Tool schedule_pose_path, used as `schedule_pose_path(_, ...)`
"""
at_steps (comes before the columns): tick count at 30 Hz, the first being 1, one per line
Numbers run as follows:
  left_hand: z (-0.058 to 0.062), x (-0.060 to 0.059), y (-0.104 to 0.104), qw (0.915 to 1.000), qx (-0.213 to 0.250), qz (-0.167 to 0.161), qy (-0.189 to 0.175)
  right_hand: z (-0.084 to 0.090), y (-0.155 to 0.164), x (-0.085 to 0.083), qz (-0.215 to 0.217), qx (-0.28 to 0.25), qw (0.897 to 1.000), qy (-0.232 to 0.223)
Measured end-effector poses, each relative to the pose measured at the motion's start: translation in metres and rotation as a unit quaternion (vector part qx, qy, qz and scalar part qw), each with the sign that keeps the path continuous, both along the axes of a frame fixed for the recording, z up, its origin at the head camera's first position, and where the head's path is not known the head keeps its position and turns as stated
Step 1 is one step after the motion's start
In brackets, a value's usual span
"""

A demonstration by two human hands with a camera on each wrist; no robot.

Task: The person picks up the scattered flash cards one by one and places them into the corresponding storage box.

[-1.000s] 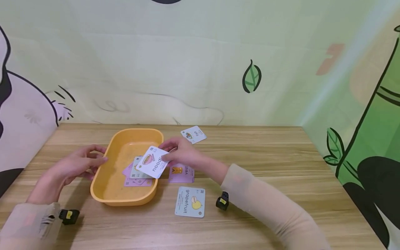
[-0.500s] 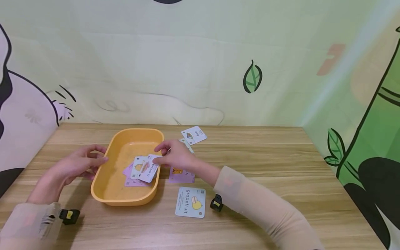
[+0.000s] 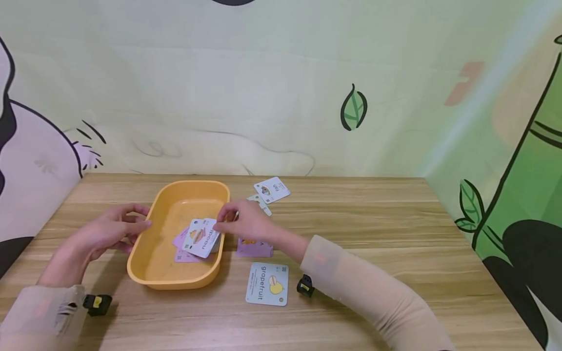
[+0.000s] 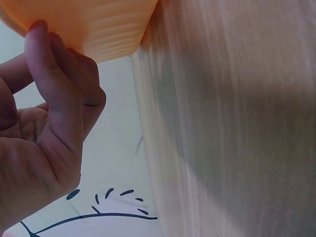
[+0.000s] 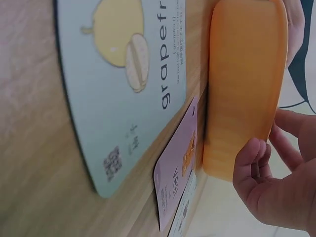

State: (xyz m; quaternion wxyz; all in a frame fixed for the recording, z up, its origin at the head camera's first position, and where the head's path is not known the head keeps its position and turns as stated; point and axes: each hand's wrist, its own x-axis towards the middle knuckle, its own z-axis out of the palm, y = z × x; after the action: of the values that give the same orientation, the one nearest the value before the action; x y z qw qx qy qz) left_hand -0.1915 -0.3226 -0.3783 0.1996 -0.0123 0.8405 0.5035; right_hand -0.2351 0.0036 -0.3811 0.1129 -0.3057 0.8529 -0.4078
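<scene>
In the head view my left hand (image 3: 111,226) holds the left rim of a yellow-orange plastic tray (image 3: 175,280). The left wrist view shows its bent fingers against the tray's outer wall (image 4: 106,27). My right hand (image 3: 248,222) is over the tray's right rim, thumb and forefinger pinching the corner of a white noodle word card (image 3: 199,239). That card lies over purple cards (image 3: 186,256) inside the tray, partly covering them. From the right wrist, the right fingers (image 5: 254,153) curl at the rim, and the tray wall hides the card.
A pale blue grapefruit card (image 3: 267,283) lies right of the tray. Beyond it is a purple vest card (image 3: 256,248), partly behind my right hand. Farther back, a fish card (image 3: 272,189) overlaps another pale card (image 3: 262,204). A printed cloth backdrop (image 3: 281,97) stands behind the wooden table.
My right hand has come left and lower with the noodle card, which has gone from above the tray's right rim down onto the cards inside. The left hand and tray stay put.
</scene>
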Motion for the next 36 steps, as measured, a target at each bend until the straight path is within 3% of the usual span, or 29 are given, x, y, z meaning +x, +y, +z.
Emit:
schedule_pose_path(7, 0.000, 0.000, 0.000, 1.0000, -0.005, 0.000, 0.000, 0.000, 0.003, 0.000, 0.043, 0.026, 0.999, 0.020)
schedule_pose_path(18, 0.000, 0.000, 0.000, 1.0000, -0.007, 0.001, -0.001, -0.005, 0.011, -0.001, 0.026, -0.031, 0.999, 0.007)
schedule_pose_path(23, 0.000, 0.000, 0.000, 1.0000, -0.004, -0.001, 0.001, -0.008, 0.018, -0.003, -0.004, -0.053, 0.999, -0.010)
schedule_pose_path(31, 0.000, -0.001, -0.001, 1.0000, -0.007, -0.002, 0.000, -0.007, 0.041, -0.009, -0.042, 0.002, 0.999, 0.004)
schedule_pose_path(36, -0.001, -0.002, -0.002, 1.0000, -0.008, -0.003, -0.002, -0.008, 0.057, -0.011, -0.053, 0.062, 0.997, -0.019)
